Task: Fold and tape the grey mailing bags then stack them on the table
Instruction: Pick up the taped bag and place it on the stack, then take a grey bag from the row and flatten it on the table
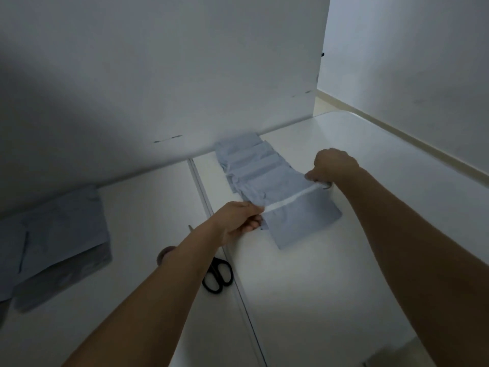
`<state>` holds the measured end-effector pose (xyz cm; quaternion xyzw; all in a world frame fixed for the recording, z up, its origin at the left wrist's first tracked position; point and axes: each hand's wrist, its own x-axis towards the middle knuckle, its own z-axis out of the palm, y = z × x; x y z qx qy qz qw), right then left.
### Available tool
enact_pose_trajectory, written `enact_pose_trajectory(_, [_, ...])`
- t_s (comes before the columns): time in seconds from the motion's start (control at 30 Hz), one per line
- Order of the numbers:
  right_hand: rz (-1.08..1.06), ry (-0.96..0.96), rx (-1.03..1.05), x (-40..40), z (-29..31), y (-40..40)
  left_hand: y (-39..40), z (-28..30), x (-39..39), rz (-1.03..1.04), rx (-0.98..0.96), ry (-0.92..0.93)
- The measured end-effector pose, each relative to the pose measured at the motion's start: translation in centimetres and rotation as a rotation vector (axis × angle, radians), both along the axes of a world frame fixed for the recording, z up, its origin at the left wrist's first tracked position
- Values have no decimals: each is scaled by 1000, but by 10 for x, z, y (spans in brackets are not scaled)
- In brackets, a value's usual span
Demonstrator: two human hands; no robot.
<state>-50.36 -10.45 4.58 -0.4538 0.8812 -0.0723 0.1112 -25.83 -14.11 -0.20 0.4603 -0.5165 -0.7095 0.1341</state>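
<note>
folded grey bag (304, 221) | flat on table, tape strip (288, 200) across | overlapping bag row (254, 165) behind

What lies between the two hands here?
In the head view, a strip of tape stretches from the left hand to the right hand, across the folded grey bag.
</note>
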Motion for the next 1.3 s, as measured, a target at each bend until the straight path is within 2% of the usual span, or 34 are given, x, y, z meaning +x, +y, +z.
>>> enact_pose_trajectory(0.03, [49,56,-102,9,-1,-2,1,1,-1,3,0,-17])
enact_pose_trajectory(0.1, [202,-18,-312,36,-12,-5,5,2,-2,15,12,-38])
enact_pose_trajectory(0.17, [379,-110,-391,64,-41,-3,8,2,-3,26,23,-57])
enact_pose_trajectory(0.23, [475,-80,-420,78,-81,6,11,2,-2,28,16,-83])
enact_pose_trajectory(0.33, [444,6,-441,83,-113,14,14,1,-1,32,5,-114])
enact_pose_trajectory(0.47, [375,91,-351,90,-112,10,16,0,0,97,58,-76])
enact_pose_trajectory(0.57, [343,98,-338,96,-111,4,15,-2,1,138,104,-42])
enact_pose_trajectory(0.77, [297,111,-311,102,-110,-4,4,-3,12,254,60,8])
enact_pose_trajectory(0.97, [254,69,-296,109,-98,-4,12,12,23,157,6,-11])
enact_pose_trajectory(1.13, [328,3,-432,161,-70,-4,21,21,56,55,-209,-87])
enact_pose_trajectory(1.3, [488,-108,-510,232,-59,-7,23,25,122,164,-479,-224])
